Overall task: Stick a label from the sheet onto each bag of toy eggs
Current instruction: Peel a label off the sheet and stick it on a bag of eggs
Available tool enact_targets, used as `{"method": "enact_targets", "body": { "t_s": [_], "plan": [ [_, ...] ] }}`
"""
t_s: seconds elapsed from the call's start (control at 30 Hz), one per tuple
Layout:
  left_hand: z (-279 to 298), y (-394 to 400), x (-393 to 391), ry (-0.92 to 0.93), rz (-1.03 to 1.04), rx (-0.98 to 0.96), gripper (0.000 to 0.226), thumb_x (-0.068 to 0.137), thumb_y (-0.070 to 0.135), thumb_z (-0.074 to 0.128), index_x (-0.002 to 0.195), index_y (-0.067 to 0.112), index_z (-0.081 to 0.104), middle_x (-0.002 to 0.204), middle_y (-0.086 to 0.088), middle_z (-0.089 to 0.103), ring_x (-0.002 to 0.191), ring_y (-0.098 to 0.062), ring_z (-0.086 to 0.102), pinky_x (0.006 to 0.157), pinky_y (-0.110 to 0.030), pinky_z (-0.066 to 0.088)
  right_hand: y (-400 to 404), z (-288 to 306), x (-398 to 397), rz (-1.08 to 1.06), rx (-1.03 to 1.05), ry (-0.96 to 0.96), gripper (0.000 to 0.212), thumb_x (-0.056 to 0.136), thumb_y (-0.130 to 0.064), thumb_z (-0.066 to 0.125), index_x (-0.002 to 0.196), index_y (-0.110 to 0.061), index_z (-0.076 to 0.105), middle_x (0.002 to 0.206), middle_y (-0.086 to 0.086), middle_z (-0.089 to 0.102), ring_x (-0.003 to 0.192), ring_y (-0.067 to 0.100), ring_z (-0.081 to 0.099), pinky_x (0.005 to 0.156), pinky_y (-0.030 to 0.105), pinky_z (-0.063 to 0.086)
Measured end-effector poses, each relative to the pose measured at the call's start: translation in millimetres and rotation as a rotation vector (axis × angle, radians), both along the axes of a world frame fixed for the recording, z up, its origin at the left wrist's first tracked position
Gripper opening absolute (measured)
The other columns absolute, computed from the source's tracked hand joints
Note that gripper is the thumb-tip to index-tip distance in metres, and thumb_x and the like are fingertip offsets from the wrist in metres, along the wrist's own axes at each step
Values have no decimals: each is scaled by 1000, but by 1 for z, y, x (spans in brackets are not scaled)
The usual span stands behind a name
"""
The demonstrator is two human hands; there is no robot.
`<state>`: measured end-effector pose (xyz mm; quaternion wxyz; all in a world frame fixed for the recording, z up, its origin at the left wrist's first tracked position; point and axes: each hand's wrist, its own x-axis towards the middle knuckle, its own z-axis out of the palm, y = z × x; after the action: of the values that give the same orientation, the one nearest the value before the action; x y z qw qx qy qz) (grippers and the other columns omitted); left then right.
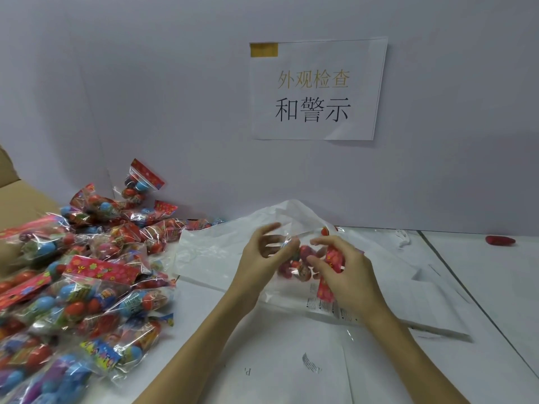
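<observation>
Two hands meet at the centre of the head view, both on one bag of toy eggs (297, 262) held just above the table. The left hand (262, 255) curls round the clear plastic at the bag's left side, fingers bent, thumb up. The right hand (341, 272) pinches the red header card at the bag's right end, fingers curled over it. The bag's long axis seems to run left to right between the palms, with its header card turned down toward the lower right; both hands are equally near it.

A loose label (311, 363) lies on the white paper lower in the frame, nearer the right hand, well apart from the bag. More printed labels on the sheet (329, 309) show just beneath the right wrist, so the coming reach is probably short and downward.

Left of the frame, a pile of bagged eggs (78, 275) spreads beside a cardboard box (17, 199). The table (495, 287) is white; a sign (316, 88) hangs on the grey wall, and a small red object (500, 239) lies far right.
</observation>
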<state>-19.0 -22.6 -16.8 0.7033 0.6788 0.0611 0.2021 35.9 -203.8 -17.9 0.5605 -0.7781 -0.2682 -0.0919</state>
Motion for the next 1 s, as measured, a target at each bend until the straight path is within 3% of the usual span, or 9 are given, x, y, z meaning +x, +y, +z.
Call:
{"method": "enact_targets", "body": {
  "t_s": [0.07,0.13,0.27,0.43,0.57,0.7,0.77,0.87,1.0],
  "plan": [
    [0,0,1,54,-18,-91,65,81,55,84,135,25,61,113,-1,77,100,-18,76,85,-28,61,-3,0,4,-36,129,99,22,88,-24,83,105,-31,71,101,-12,76,89,4,73,80,18,59],
    [-2,2,1,35,-75,-98,46,89,44,78,126,17,72,111,-10,77,102,-27,76,89,-35,62,-5,1,6,-20,187,201,20,88,-26,82,104,-27,71,102,-9,76,93,9,75,82,27,62],
    [0,8,0,-20,-113,-102,27,88,35,81,112,21,81,106,-13,79,98,-29,75,87,-31,59,-6,5,6,65,154,250,28,89,-45,74,114,-33,71,108,-14,75,104,3,71,87,20,58],
    [4,3,-2,-19,-158,-53,38,84,49,83,107,19,83,114,-4,79,102,-25,75,89,-31,61,-11,9,8,88,308,306,15,92,-25,77,107,-24,81,101,-4,81,95,15,77,85,24,61],
    [6,-2,-1,-24,-121,-56,37,85,50,76,111,24,83,114,0,79,101,-17,73,92,-37,57,-10,8,9,162,487,537,19,92,-19,75,109,-14,81,109,3,80,103,17,76,84,23,60],
    [3,-1,0,-98,-58,-50,25,88,38,75,108,25,84,115,2,78,106,-18,72,90,-27,56,-8,7,9,-27,306,205,13,99,-21,70,106,-23,81,88,-10,77,78,10,70,69,17,54],
    [1,3,1,-184,-36,-34,21,88,31,76,105,22,85,119,4,75,115,-16,69,89,-21,55,-9,7,8,23,314,216,25,106,-36,57,110,-25,79,72,-1,71,63,16,65,61,22,52],
    [0,5,-1,-257,-81,194,21,89,32,79,110,28,83,140,15,63,139,-14,51,105,-32,49,-5,12,2,234,333,454,47,106,-57,39,115,-29,76,88,13,80,77,30,79,65,29,62],
    [-3,1,-3,-198,-166,510,70,74,58,88,138,56,59,168,29,14,154,1,20,115,-30,33,-4,9,4,117,294,303,13,100,-32,68,108,-24,74,104,11,78,90,26,79,75,35,65]
  ]
}}
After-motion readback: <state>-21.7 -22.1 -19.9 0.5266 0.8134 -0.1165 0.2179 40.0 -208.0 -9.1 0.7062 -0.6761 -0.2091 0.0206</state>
